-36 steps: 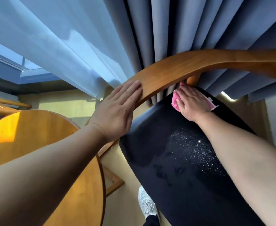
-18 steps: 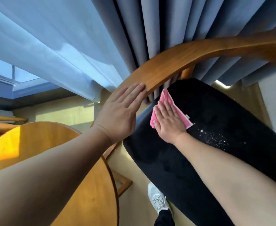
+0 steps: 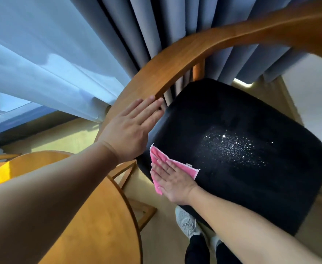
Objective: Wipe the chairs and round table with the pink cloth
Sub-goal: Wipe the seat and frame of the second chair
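Observation:
A chair with a black cushioned seat (image 3: 238,168) and a curved wooden backrest (image 3: 185,60) stands in front of me. My right hand (image 3: 170,181) presses the pink cloth (image 3: 156,161) flat against the seat's front left corner, fingers straight. My left hand (image 3: 131,128) rests with straight fingers on the wooden armrest at the seat's left side. The round wooden table (image 3: 91,221) lies at the lower left, partly behind my left forearm.
Grey curtains (image 3: 156,31) and a sheer white curtain (image 3: 48,54) hang behind the chair. A second chair's wooden rail (image 3: 2,157) shows at far left. My white shoe (image 3: 186,221) stands on the floor beside the table's wooden base (image 3: 143,212).
My right hand has slid the pink cloth from the back of the seat forward along its left edge to the front corner. My left hand has stayed on the armrest.

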Demonstrator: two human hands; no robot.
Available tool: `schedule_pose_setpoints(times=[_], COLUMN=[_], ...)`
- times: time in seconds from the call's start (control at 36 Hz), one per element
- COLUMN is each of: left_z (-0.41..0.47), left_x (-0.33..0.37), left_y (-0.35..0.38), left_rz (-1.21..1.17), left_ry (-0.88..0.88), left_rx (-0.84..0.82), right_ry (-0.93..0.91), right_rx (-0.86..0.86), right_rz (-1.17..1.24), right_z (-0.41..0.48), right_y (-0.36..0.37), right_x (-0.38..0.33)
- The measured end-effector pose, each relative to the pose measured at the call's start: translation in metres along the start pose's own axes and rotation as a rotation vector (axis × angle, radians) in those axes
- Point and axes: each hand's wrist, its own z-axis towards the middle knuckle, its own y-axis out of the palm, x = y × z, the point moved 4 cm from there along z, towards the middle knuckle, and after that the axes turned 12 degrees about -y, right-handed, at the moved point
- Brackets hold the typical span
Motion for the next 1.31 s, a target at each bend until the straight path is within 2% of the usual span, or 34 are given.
schedule_pose_setpoints(times=[0.11, 0.42, 0.78, 0.94, 1.08, 1.22, 1.31], left_z=[-0.001, 0.0, 0.002, 0.002, 0.002, 0.003, 0.003], left_x=[0.0, 0.003, 0.007, 0.007, 0.007, 0.007, 0.007], left_y=[0.003, -0.001, -0.002, -0.004, -0.005, -0.004, -0.004], left_rz=[-0.002, -0.011, 0.009, 0.014, 0.016, 0.035, 0.027], left_ry=[0.052, 0.01, 0.006, -0.004, -0.01, -0.014, -0.005], left_rx=[0.012, 0.01, 0.009, 0.011, 0.017, 0.015, 0.01], right_ry=[-0.006, 0.102, 0.49, 0.513, 0.767, 0.729, 0.752], right_rx=[-0.024, 0.001, 0.122, 0.185, 0.263, 0.335, 0.294], right_rz=[-0.011, 0.027, 0.075, 0.104, 0.213, 0.21, 0.219], right_z=[-0.008, -0.053, -0.093, -0.093, -0.107, -0.109, -0.11], right_y=[-0.004, -0.022, -0.058, -0.062, -0.073, -0.071, -0.067], right_x=[0.014, 0.096, 0.24, 0.249, 0.289, 0.287, 0.287])
